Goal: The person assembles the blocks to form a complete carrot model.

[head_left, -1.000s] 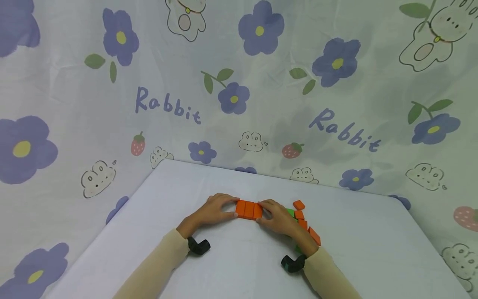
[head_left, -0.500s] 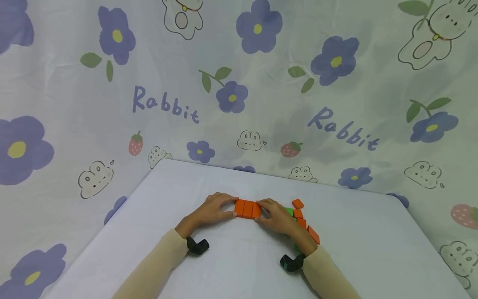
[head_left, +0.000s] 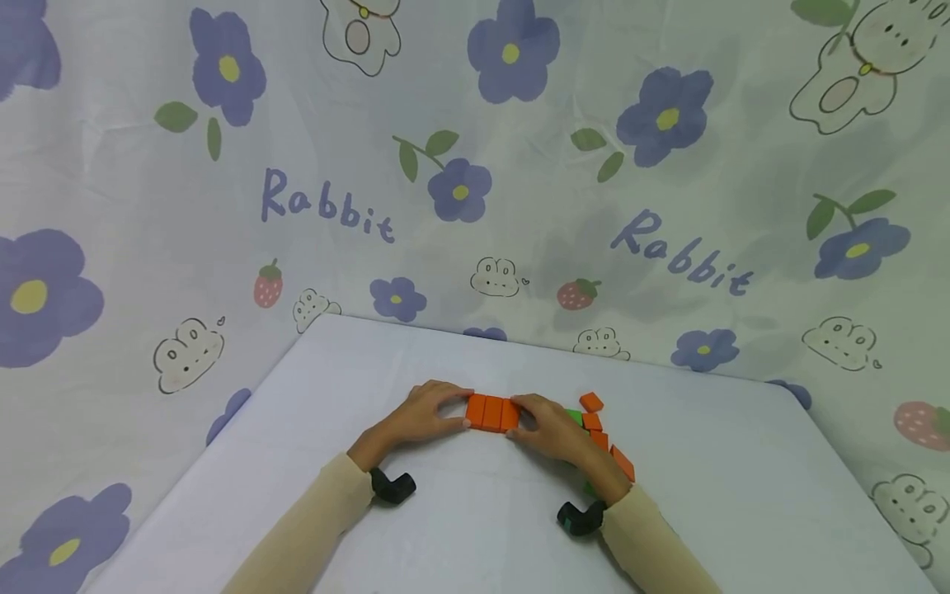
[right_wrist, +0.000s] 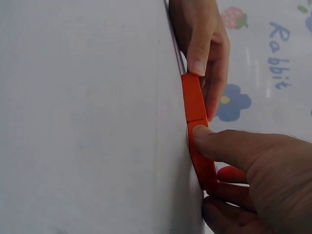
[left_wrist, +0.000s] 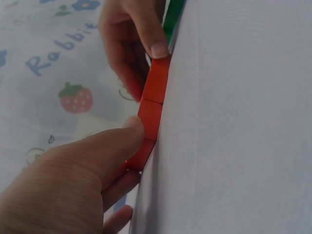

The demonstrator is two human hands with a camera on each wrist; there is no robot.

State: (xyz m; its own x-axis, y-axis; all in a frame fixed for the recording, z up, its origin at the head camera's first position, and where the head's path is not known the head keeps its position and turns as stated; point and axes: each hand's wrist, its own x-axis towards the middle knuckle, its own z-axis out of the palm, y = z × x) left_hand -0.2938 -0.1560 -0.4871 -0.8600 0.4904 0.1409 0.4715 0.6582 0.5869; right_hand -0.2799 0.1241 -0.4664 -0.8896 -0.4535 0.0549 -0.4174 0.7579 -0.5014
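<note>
Three flat orange blocks [head_left: 492, 413] lie side by side in a short row on the white table, touching one another. At the row's left end my left hand [head_left: 421, 414] pinches the end block [left_wrist: 140, 155] between thumb and fingers. My right hand [head_left: 552, 429] pinches the block at the right end [right_wrist: 201, 158], its thumb on the near edge and its fingers on the far edge. Both wrist views show the thumbs [right_wrist: 201, 132] pressed on the blocks' near faces. The fingertips on the far side are partly hidden.
Beside and partly behind my right hand and forearm lies a loose group of orange pieces [head_left: 622, 464] and green pieces [head_left: 575, 416]. One orange piece [head_left: 591, 402] lies apart at its far end. A patterned cloth [head_left: 445, 239] hangs behind the table [head_left: 416, 528].
The head view has shifted slightly. Both hands keep their hold at the two ends of the orange row, with no clear movement of the blocks.
</note>
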